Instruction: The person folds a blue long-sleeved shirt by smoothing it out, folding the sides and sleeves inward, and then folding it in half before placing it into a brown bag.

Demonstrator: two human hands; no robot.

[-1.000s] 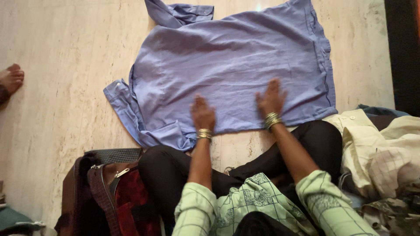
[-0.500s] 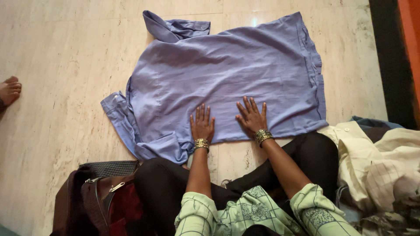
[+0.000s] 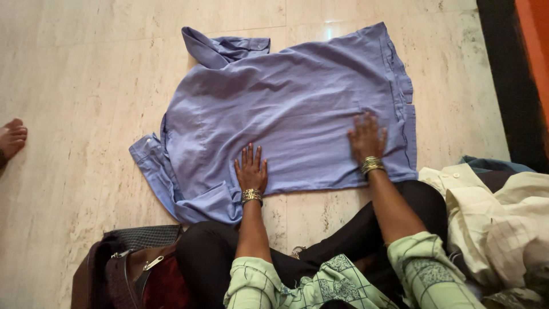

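The fingers of the left hand (image 3: 250, 167) lie flat and slightly spread, palm down, on the lower edge of the blue shirt (image 3: 286, 109), grasping nothing; they simply press the cloth against the floor (image 3: 74, 86). The fingers of the right hand (image 3: 367, 137) are likewise released and laid flat, further toward the shirt's right side, near the seam that runs along that edge. Metal bangles (image 3: 372, 165) ring both wrists, and pale green checked sleeves (image 3: 426, 269) cover the forearms higher up. The shirt lies spread out on the pale stone floor just in front of the person's crossed legs, in dark trousers (image 3: 217, 246); one sleeve is bunched at the upper left and the other is folded under at the lower left, beside the left hand. Judging by its wrinkles and drape, the shirt is thin, light and soft, and would probably slide easily on the smooth floor, so it should handle best when pinched at a hem, a side seam or the shoulders rather than in the loose middle. A heap of cream and checked clothes (image 3: 492, 217) sits to the right, a dark bag (image 3: 131, 269) with a zip to the lower left, and another person's bare foot (image 3: 11, 137) shows at the left edge.
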